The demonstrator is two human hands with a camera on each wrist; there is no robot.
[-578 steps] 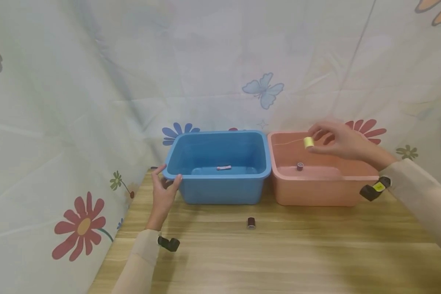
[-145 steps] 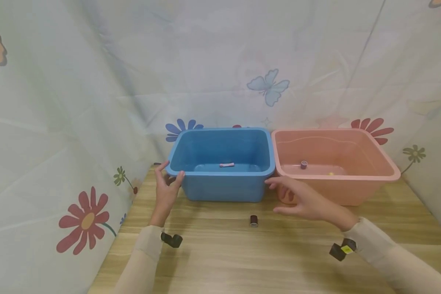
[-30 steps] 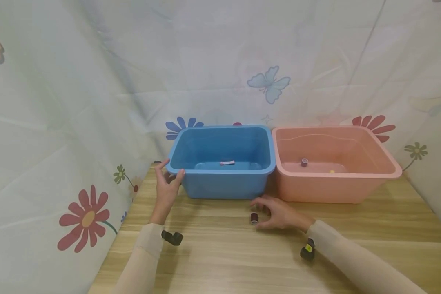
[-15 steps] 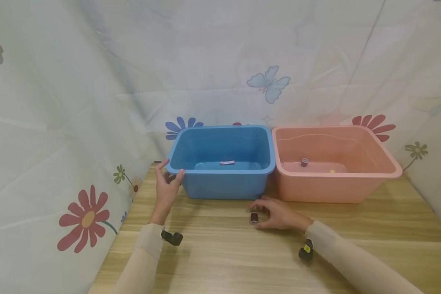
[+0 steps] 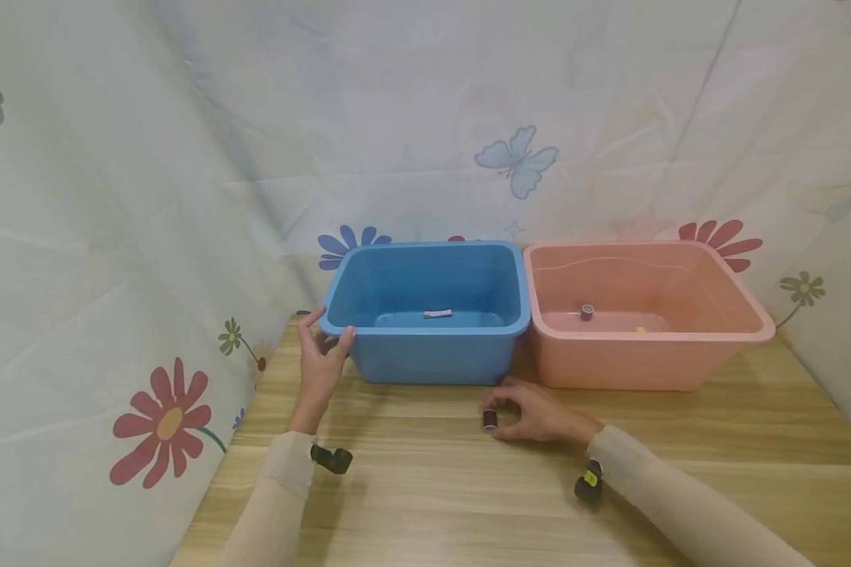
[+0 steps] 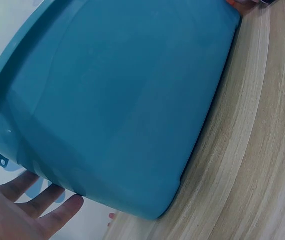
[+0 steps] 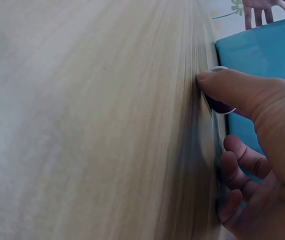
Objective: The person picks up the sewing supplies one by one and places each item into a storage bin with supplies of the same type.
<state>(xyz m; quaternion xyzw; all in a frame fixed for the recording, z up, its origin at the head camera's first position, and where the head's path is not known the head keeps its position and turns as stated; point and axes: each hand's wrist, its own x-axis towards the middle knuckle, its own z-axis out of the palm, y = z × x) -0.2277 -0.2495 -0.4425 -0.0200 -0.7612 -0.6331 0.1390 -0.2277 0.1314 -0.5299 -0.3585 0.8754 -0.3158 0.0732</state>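
At the near left corner of the blue bin, my left hand grips the rim. In the left wrist view its thumb is at the rim and several fingers lie along the bin's end wall. In front of the gap between the bins, my right hand has index finger and thumb around a small spool of dark brown thread. The right wrist view shows the thumb across the spool, hiding much of it; the other fingers are loosely bent beside it.
A pink bin stands right of the blue one, with a purplish spool and a yellow spool inside. A small pink-white strip lies in the blue bin. A printed curtain hangs behind the wooden table.
The yellow spool, earlier in my right hand, now lies in the pink bin. My right hand has moved down and left to the dark spool, its fingers closing in. My left hand stays put.
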